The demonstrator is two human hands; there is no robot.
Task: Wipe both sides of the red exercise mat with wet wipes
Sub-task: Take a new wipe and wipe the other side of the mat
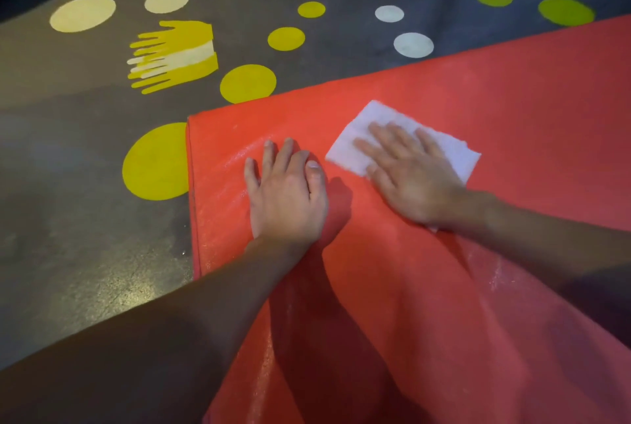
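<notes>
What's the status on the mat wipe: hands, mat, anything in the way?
Left hand flat on red mat, bracing. Right hand open, pressing white wipe onto mat. Nothing in the way on the mat.

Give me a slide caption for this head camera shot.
Right hand presses a white wet wipe on the red mat; left hand rests flat beside it.

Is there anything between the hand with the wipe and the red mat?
Only the wet wipe itself. The right hand presses it flat on the red mat. The left hand rests bare on the mat beside it.
</notes>
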